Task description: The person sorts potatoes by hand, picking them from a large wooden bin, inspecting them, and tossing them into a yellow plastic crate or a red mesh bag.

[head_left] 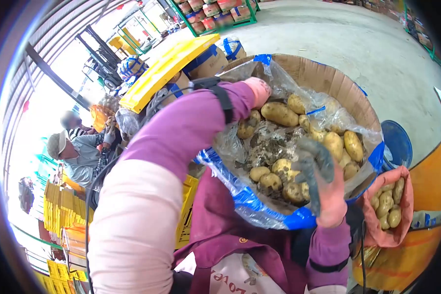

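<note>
A large round cardboard bin (323, 71), lined with clear plastic and edged with blue tape, stands in front of me. Potatoes (280, 113) lie in it around a patch of loose soil and scraps (267, 144). My left hand (258, 91), in a pink glove, reaches over the bin's far left part, near the plastic liner; its fingers are hidden from view. Over the near right side hovers my right hand (321, 179) in a pink glove with dark grey coating. Its fingers are apart, with nothing seen between them, just above several potatoes.
An orange-pink sack (388, 208) of potatoes stands at the right, with a blue bucket (397, 143) behind it. Yellow crates (169, 71) and boxes are at the left. Two people (78, 152) work there, and a forklift (103, 59) stands farther back.
</note>
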`<state>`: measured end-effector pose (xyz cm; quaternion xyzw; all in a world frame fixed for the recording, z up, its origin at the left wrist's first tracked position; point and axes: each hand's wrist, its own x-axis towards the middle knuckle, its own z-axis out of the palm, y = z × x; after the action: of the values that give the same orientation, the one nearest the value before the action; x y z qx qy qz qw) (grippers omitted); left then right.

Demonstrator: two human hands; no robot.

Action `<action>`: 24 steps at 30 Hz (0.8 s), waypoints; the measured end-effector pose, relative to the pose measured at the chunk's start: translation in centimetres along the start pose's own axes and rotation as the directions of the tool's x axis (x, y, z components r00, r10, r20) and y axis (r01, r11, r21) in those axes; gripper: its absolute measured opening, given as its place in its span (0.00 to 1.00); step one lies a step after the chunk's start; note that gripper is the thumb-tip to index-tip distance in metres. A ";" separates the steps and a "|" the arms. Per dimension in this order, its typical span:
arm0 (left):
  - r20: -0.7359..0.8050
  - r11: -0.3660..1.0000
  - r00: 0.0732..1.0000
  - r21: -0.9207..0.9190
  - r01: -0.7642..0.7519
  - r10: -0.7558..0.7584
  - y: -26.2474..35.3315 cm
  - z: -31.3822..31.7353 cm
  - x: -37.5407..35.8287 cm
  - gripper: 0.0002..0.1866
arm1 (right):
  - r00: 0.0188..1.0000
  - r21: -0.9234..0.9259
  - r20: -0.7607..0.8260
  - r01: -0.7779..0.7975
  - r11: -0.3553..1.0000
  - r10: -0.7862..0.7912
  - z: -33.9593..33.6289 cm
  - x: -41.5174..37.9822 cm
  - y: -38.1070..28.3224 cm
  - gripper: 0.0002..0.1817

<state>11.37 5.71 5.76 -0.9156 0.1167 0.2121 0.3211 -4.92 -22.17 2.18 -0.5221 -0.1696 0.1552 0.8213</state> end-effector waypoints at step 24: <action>0.330 0.974 0.939 -0.226 -0.020 0.096 0.0 11.1 5.2 0.28 | 0.994 -0.115 0.105 0.049 0.992 -0.037 -0.6 -0.1 0.6 0.20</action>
<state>12.46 12.40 -4.39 -0.8913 0.0628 0.3875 0.2270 -4.80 -22.39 1.38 -0.5573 -0.2315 0.1538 0.7824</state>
